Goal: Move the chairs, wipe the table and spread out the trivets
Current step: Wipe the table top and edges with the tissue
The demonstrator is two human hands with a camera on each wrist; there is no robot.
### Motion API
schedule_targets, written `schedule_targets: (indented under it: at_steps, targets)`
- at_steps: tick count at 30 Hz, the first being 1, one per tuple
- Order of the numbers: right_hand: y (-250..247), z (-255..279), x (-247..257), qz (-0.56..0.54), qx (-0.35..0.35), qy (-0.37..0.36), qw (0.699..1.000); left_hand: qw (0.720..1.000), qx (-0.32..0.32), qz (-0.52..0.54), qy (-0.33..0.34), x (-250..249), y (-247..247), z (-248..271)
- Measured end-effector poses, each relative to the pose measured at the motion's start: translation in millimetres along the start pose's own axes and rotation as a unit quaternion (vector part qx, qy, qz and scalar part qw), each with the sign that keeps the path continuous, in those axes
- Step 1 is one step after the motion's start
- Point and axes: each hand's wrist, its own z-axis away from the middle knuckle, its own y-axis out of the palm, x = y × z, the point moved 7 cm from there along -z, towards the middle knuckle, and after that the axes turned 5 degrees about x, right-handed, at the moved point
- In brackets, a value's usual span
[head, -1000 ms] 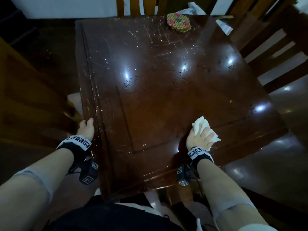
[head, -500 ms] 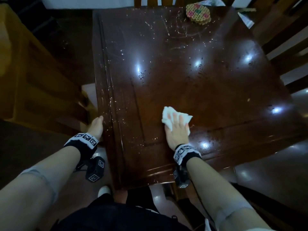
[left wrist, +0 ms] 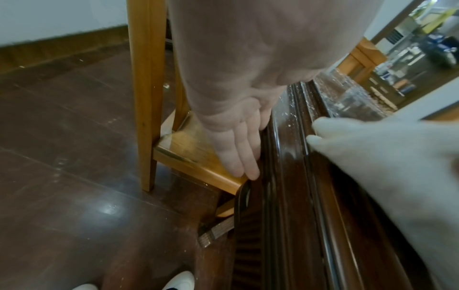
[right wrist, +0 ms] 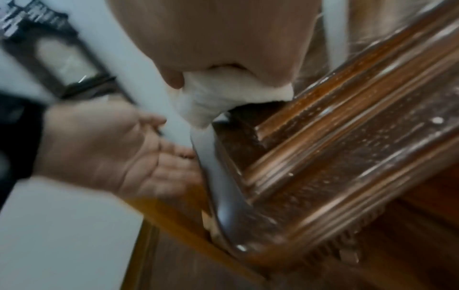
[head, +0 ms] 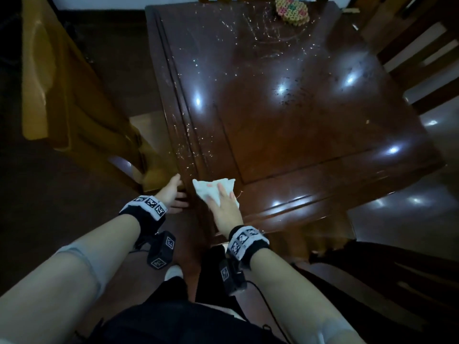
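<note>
The white cloth (head: 215, 192) is pressed flat under the right hand (head: 224, 207) at the table's (head: 323, 145) near-left corner; just beyond the edge the left hand (head: 173, 197) is cupped, fingers relaxed, holding nothing

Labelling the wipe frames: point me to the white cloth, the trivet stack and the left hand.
white cloth (head: 211, 188): head view, on the bare part ahead of the fingers.
trivet stack (head: 291, 9): head view, on the top trivet's middle.
left hand (left wrist: 233, 135): left wrist view, on the palm.
</note>
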Motion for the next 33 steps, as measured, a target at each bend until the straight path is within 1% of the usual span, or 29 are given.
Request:
schedule_targets:
  at_steps: [1, 2, 4, 5, 8, 9, 12, 14, 15, 17, 18, 19, 21, 22, 23, 24, 25, 26, 28, 30, 32, 33]
  targets:
    - [-3.6, 2.2, -7.6, -0.127, -0.010, 0.042, 0.991, 1.000, 0.012, -0.012, 0.000, 3.1, 0.9, 1.2]
    - [-9.7, 5.5, -12.9, -0.228, -0.036, 0.066, 0.971, 0.999, 0.018, -0.026, -0.003, 4.9, 2.1, 5.2]
    - [-34.8, 14.8, -21.2, -0.355, -0.108, 0.069, 0.926, 0.998, 0.031, -0.057, -0.004, 8.4, 4.2, 8.9]
    - [-51.8, 21.3, -28.9, -0.380, -0.146, 0.075, 0.910, 0.997, 0.035, -0.072, -0.003, 10.4, 5.5, 8.2]
    - [-110.2, 42.2, -60.7, -0.403, -0.258, 0.110, 0.871, 0.995, 0.030, -0.094, 0.008, 13.2, 13.3, 8.3]
    - [-130.1, 49.0, -72.5, -0.386, -0.289, 0.120, 0.868, 0.995, 0.019, -0.100, 0.017, 13.6, 14.7, 7.1]
    - [-181.9, 72.7, -100.4, -0.286, -0.366, 0.157, 0.872, 0.991, -0.038, -0.125, 0.039, 13.1, 13.2, 2.3]
    - [-210.5, 84.6, -112.8, -0.246, -0.392, 0.156, 0.873, 0.984, -0.077, -0.153, 0.046, 11.3, 9.2, -2.6]
    - [-219.6, 84.2, -117.7, -0.228, -0.386, 0.153, 0.880, 0.979, -0.095, -0.176, 0.051, 10.0, 7.1, -5.9]
    - [-231.2, 71.1, -136.6, -0.171, -0.363, 0.179, 0.898, 0.966, -0.116, -0.224, 0.057, 7.0, 4.2, -11.7]
    - [-234.1, 61.2, -145.1, -0.124, -0.349, 0.195, 0.908, 0.962, -0.121, -0.238, 0.060, 6.4, 3.0, -14.7]
    - [-234.1, 48.8, -155.3, -0.069, -0.327, 0.198, 0.922, 0.959, -0.125, -0.246, 0.063, 5.9, 2.3, -17.4]
    - [-225.6, 20.4, -166.9, 0.061, -0.285, 0.164, 0.942, 0.958, -0.129, -0.246, 0.066, 6.4, 0.7, -21.6]
    - [-215.1, 9.6, -165.8, 0.124, -0.223, 0.179, 0.950, 0.959, -0.130, -0.242, 0.063, 6.8, 0.9, -22.0]
    - [-208.5, -1.1, -162.0, 0.175, -0.184, 0.183, 0.950, 0.961, -0.130, -0.238, 0.059, 7.8, 0.7, -22.8]
    - [-200.8, -8.0, -151.5, 0.223, -0.158, 0.165, 0.948, 0.961, -0.131, -0.236, 0.056, 9.1, 0.9, -23.4]
    - [-194.0, -15.0, -136.7, 0.283, -0.147, 0.134, 0.938, 0.962, -0.132, -0.233, 0.054, 9.9, 1.1, -23.8]
    - [-187.3, -19.0, -117.4, 0.352, -0.144, 0.093, 0.920, 0.962, -0.134, -0.232, 0.054, 10.7, 1.3, -24.3]
    - [-165.5, -34.5, -94.8, 0.405, -0.104, 0.031, 0.908, 0.961, -0.141, -0.231, 0.053, 12.1, 0.0, -25.3]
    - [-140.4, -44.0, -81.6, 0.405, -0.050, -0.005, 0.913, 0.959, -0.145, -0.237, 0.048, 12.6, -0.5, -24.5]
    - [-114.2, -42.7, -73.0, 0.396, -0.022, -0.049, 0.917, 0.954, -0.154, -0.252, 0.048, 12.9, -2.3, -23.5]
    - [-102.3, -39.0, -69.7, 0.376, -0.007, -0.062, 0.925, 0.950, -0.160, -0.262, 0.049, 12.7, -3.1, -21.9]
